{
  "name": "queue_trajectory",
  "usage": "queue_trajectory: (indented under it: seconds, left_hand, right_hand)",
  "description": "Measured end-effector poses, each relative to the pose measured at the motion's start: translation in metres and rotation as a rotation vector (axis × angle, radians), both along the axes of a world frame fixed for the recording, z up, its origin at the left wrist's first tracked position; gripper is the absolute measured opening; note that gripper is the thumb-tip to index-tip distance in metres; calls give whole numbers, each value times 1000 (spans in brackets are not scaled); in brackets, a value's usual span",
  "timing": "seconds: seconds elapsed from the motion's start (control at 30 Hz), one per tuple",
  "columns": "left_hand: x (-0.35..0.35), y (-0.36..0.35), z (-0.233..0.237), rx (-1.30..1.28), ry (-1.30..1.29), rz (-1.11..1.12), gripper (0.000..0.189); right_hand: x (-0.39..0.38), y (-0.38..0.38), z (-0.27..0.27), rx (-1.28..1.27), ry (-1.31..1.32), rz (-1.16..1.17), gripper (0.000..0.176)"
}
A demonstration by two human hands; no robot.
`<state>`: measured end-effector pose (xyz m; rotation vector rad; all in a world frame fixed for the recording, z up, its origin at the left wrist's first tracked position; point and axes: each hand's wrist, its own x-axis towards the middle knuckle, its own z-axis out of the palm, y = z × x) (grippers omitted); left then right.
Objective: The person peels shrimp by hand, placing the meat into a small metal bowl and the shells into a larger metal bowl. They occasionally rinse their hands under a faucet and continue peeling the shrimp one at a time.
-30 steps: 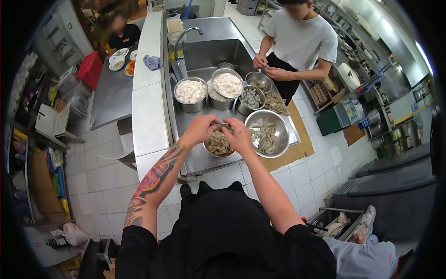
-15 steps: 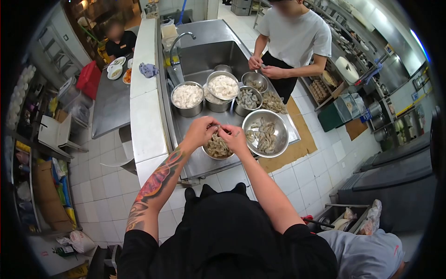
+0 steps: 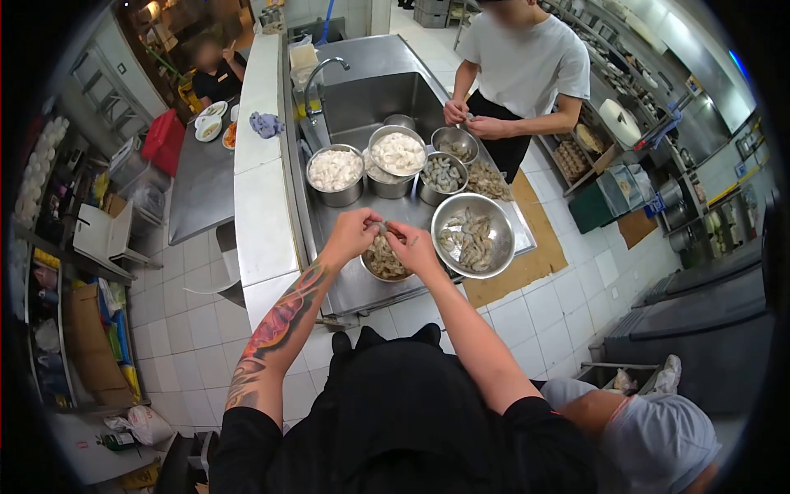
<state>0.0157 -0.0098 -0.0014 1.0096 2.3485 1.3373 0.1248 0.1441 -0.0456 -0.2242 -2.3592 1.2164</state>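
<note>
A small grey shrimp [image 3: 382, 227] is pinched between the fingertips of my left hand [image 3: 354, 234] and my right hand [image 3: 415, 248], and they partly cover it. Both hands are closed on it above a metal bowl of shrimp shells and heads [image 3: 383, 263]. To the right of my right hand, a wide steel bowl [image 3: 505, 262] holds several unpeeled shrimp [image 3: 471, 240]. Farther back stand a pot of grey shrimp [image 3: 443, 176] and steel pots of pale, whitish peeled shrimp [image 3: 336, 170], one bowl [image 3: 397, 154] resting on top of another.
A sink [image 3: 362, 103] with a faucet [image 3: 316, 82] lies behind the pots. Across the counter, a person in a white shirt [image 3: 527, 62] handles something small. Another person sits at the left table [image 3: 197, 189]. A person in grey [image 3: 658, 436] is close at my lower right.
My hands stay over the bowl, with the shrimp showing more between the fingertips. The person in grey has shifted at lower right, and the seated person has raised a hand.
</note>
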Motion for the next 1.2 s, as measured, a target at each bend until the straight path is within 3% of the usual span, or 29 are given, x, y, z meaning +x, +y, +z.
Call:
queue_trajectory:
  seconds: [0.03,0.13,0.37,0.43,0.47,0.53,0.67,0.73,0.77,0.83,0.93,1.07,1.13,1.2]
  left_hand:
    - [1,1,-1,0,-3,-2,19]
    - [1,4,0,9,-23,-1,18]
    - [0,2,-5,67,-125,7,23]
    - [-2,2,-2,71,-155,-9,23]
    - [-5,3,-2,98,-259,-50,20]
    - [-4,3,2,125,-364,-92,18]
    - [-2,4,5,146,-367,-98,18]
    - [-2,6,3,92,-317,-72,18]
    - [-2,7,0,108,-312,-58,20]
    - [-3,8,-4,122,-306,-46,21]
    - [-2,6,2,106,-214,-56,21]
    - [0,4,12,139,-314,-42,21]
    - [-1,4,10,139,-333,-45,21]
    - [-3,5,7,255,-405,-68,21]
  right_hand:
    - [1,-5,15,-194,-63,36,31]
    - [-3,-8,31,-67,-136,25,29]
    - [-3,-11,29,-104,-137,-12,24]
    - [-6,-3,11,-451,-110,53,24]
    - [-6,3,5,-450,-112,52,24]
    - [-7,12,3,-949,-178,160,25]
    - [-8,21,4,-839,-160,146,26]
    - [-8,17,12,-500,-173,110,25]
    - [-8,14,16,-501,-174,108,25]
    - [-9,9,26,-122,-130,65,25]
    - [-8,3,37,-117,-135,33,25]
    - [-12,10,16,-129,-105,28,24]
    - [-13,14,12,-556,-136,88,24]
    - [-12,17,16,-655,-161,104,23]
